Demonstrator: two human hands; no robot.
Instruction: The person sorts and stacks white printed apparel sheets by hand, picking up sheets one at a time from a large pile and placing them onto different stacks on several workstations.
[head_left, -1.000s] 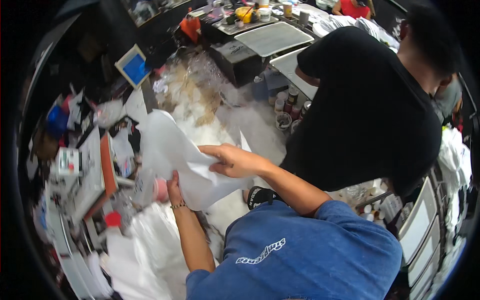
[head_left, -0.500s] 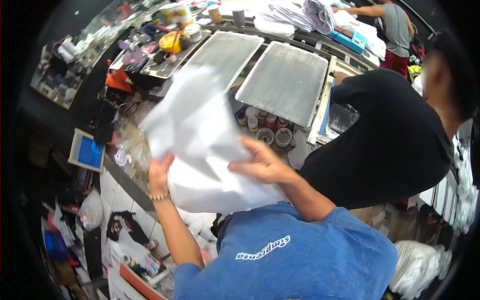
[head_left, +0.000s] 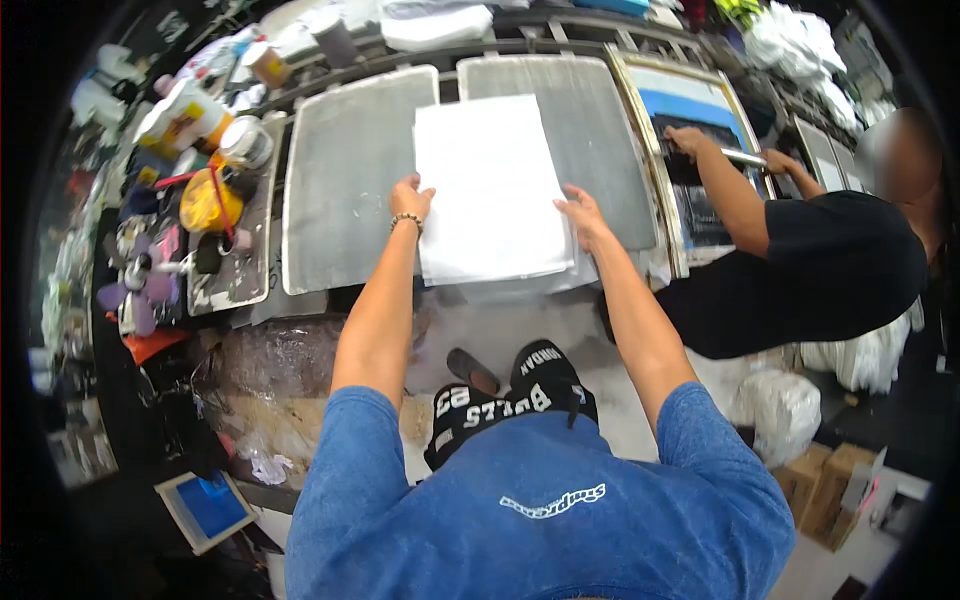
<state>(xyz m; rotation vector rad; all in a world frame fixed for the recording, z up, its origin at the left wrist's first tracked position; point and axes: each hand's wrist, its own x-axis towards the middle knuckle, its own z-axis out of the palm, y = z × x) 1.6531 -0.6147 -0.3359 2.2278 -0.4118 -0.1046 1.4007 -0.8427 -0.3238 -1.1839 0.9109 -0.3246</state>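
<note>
A stack of flat white sheets (head_left: 485,180) spans the inner edges of two grey, pale-rimmed platens (head_left: 345,180), (head_left: 610,170); whether it rests on them fully I cannot tell. My left hand (head_left: 411,200) is closed on the stack's left edge, thumb on top. My right hand (head_left: 582,215) grips the right edge, where a thinner, more translucent layer shows beneath the top sheets.
At left stand a yellow bucket (head_left: 205,205), tubs and tools. At right a co-worker's hands (head_left: 685,140) hold a bar over a wooden-framed screen (head_left: 635,90). A blue screen (head_left: 202,508) lies lower left; boxes (head_left: 820,485) and a wrapped bundle (head_left: 775,410) lower right.
My view has turned toward the platens. The sheets, curled and bent in my hands before, now lie flat and squared over the platens, with my hands at both sides.
</note>
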